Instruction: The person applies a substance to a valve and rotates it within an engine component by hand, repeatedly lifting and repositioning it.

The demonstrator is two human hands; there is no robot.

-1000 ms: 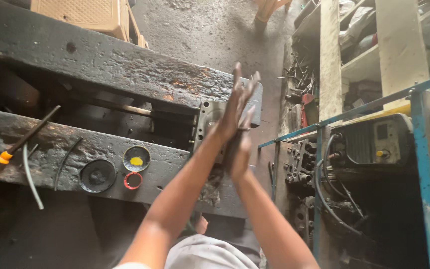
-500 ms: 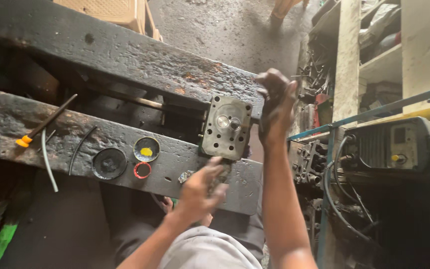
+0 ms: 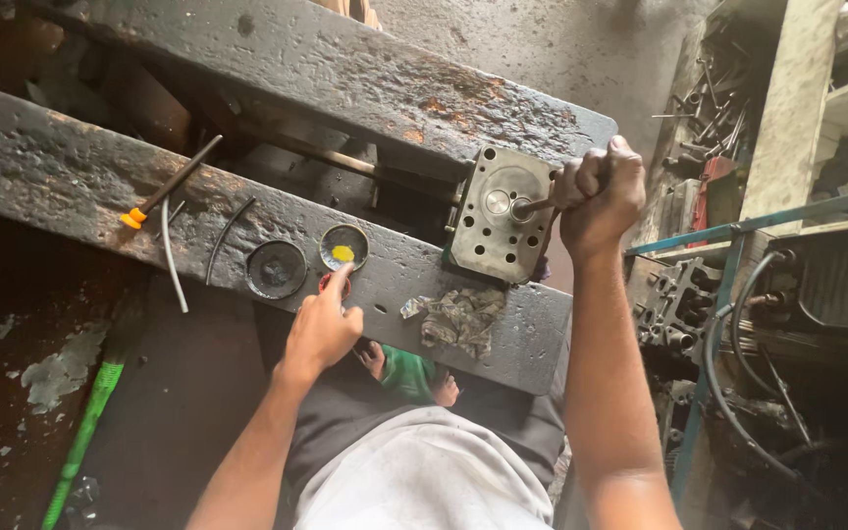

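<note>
My right hand [image 3: 596,191] is a closed fist, fingers wrapped tight around the handle of a thin metal tool [image 3: 534,206] whose tip pokes out past my thumb side and meets a round port on the grey cylinder head [image 3: 498,211]. That square, hole-studded block sits just beside my knuckles, propped across the two blackened beams of the bench [image 3: 100,177].

My left hand [image 3: 324,324] rests on the near beam, fingers loosely together with the index finger stretched forward, its tip touching a small red ring [image 3: 334,285]. Just beyond that fingertip is a round tin with yellow paste [image 3: 344,247], and beside it, further from my thumb, a dark round lid [image 3: 276,269]. A crumpled rag [image 3: 458,319] lies between my two hands. Well off past my left little finger lies a screwdriver with an orange handle [image 3: 164,186].
</note>
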